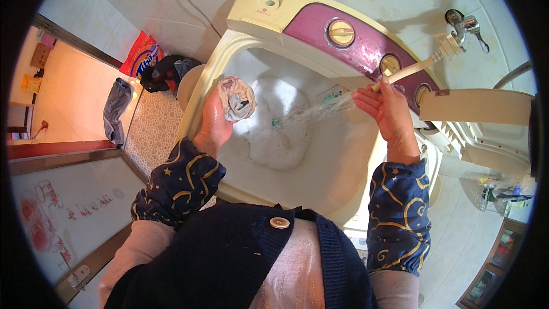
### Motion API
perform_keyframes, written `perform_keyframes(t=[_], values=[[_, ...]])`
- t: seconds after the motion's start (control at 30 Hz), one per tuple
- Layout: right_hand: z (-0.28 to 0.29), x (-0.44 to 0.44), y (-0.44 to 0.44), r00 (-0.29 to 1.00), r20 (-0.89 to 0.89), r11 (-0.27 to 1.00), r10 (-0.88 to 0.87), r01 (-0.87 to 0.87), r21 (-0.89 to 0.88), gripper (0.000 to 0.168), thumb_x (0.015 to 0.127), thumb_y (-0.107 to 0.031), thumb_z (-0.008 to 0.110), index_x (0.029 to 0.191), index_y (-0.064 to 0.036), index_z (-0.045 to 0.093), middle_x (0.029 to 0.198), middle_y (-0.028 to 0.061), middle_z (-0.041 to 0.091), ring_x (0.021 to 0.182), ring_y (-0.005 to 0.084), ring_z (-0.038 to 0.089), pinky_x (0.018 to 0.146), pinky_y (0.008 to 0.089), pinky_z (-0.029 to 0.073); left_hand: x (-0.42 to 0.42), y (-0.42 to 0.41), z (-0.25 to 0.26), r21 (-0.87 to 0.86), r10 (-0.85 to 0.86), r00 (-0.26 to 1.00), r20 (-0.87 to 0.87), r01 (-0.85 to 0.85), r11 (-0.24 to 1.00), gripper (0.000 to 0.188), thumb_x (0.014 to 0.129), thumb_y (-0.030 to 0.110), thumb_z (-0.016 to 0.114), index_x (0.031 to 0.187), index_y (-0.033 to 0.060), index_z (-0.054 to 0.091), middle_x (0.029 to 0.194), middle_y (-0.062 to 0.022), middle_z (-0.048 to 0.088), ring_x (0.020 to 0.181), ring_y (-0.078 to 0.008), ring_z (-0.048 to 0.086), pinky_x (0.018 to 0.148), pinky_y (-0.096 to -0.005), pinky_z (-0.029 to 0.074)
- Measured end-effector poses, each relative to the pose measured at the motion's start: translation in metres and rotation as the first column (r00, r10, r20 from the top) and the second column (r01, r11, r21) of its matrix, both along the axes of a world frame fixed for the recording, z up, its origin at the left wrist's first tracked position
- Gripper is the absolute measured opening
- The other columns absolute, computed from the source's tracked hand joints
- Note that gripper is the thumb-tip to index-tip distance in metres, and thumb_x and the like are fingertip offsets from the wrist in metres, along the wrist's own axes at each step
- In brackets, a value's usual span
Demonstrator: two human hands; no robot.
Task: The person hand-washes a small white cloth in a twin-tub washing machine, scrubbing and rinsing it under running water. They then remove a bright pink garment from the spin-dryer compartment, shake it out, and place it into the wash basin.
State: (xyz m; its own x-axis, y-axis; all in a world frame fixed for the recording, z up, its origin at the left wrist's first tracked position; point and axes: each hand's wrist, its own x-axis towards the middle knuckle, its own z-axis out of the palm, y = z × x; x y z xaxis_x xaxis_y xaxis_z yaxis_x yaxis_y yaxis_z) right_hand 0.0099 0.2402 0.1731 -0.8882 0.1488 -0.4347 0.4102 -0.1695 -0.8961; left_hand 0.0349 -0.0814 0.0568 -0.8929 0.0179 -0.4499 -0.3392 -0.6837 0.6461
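Over the left side of a washing machine tub (339, 171), my left hand (215, 118) holds a bunched, pale wet cloth (236, 98). My right hand (388, 109) grips the end of a pale hose (409, 70) between thumb and fingers, near the purple control panel (317, 30). Water (317, 109) sprays from the hose leftwards into the tub, where shallow, foamy water (279, 146) lies at the bottom. The hose runs up to a metal wall tap (465, 28). Patterned dark sleeve covers are on both forearms.
A raised lid (476, 105) stands right of the tub. On the left are a red detergent bag (141, 56), a dark heap of clothes (165, 73) beside a basin (188, 86), and a grey garment (116, 109) over the threshold. A glass-panelled door (73, 206) is at lower left.
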Motion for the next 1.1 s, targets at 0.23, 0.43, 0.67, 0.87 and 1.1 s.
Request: perform_keyframes(t=[0.23, 0.43, 0.67, 0.87, 1.1], values=[[-0.002, 0.008, 0.013, 1.000, 0.000, 0.999, 0.001, -0.001, 0.041, 0.041, 0.095, -0.035, 0.043, 0.092, 0.005, 0.046, 0.093, 0.0209, 0.057, 0.086, 0.0324, 0.064, 0.073, 0.0356, 0.055, 0.000, 0.001, 0.001, -0.008, 0.005, 1.000, 0.019, -0.005, 1.000, 0.032, 0.090, 0.041, 0.043, 0.107, 0.0173, 0.057, 0.102, 0.0034, 0.061, 0.094, -0.0129, 0.059, 0.081, -0.0322, 0.047], [-0.006, 0.010, 0.019, 1.000, 0.007, 0.999, 0.022, -0.022, 0.030, 0.045, 0.094, -0.038, 0.045, 0.094, 0.006, 0.047, 0.093, 0.0213, 0.057, 0.086, 0.0319, 0.064, 0.075, 0.0348, 0.056, -0.001, 0.001, 0.001, 0.012, 0.008, 1.000, 0.005, -0.008, 1.000, 0.030, 0.090, 0.039, 0.044, 0.105, 0.0179, 0.058, 0.099, 0.0044, 0.061, 0.092, -0.0120, 0.059, 0.080, -0.0304, 0.048], [-0.005, 0.011, 0.017, 0.999, 0.026, 0.994, 0.022, -0.024, 0.106, 0.045, 0.094, -0.040, 0.044, 0.093, 0.005, 0.047, 0.095, 0.0238, 0.058, 0.084, 0.0313, 0.065, 0.072, 0.0344, 0.056, -0.001, 0.000, -0.001, 0.020, -0.002, 1.000, 0.007, 0.002, 1.000, 0.029, 0.090, 0.039, 0.044, 0.105, 0.0181, 0.058, 0.100, 0.0040, 0.062, 0.092, -0.0121, 0.060, 0.079, -0.0302, 0.048], [-0.011, 0.005, 0.012, 0.998, -0.057, 0.997, -0.027, 0.023, -0.068, 0.037, 0.095, -0.032, 0.043, 0.089, 0.004, 0.047, 0.092, 0.0220, 0.058, 0.086, 0.0325, 0.063, 0.076, 0.0372, 0.055, 0.000, 0.003, 0.004, -0.026, 0.029, 0.998, 0.048, -0.028, 0.999, 0.032, 0.089, 0.040, 0.044, 0.106, 0.0174, 0.058, 0.102, 0.0036, 0.061, 0.094, -0.0130, 0.059, 0.081, -0.0333, 0.047], [-0.014, -0.003, -0.011, 0.981, -0.085, 0.945, -0.172, 0.140, -0.295, 0.031, 0.097, -0.024, 0.040, 0.087, 0.004, 0.046, 0.097, 0.0227, 0.055, 0.093, 0.0342, 0.060, 0.083, 0.0391, 0.053, 0.001, 0.005, 0.006, -0.033, 0.015, 1.000, 0.026, -0.014, 0.999, 0.033, 0.089, 0.042, 0.044, 0.108, 0.0181, 0.057, 0.103, 0.0027, 0.060, 0.095, -0.0143, 0.058, 0.081, -0.0346, 0.047]])
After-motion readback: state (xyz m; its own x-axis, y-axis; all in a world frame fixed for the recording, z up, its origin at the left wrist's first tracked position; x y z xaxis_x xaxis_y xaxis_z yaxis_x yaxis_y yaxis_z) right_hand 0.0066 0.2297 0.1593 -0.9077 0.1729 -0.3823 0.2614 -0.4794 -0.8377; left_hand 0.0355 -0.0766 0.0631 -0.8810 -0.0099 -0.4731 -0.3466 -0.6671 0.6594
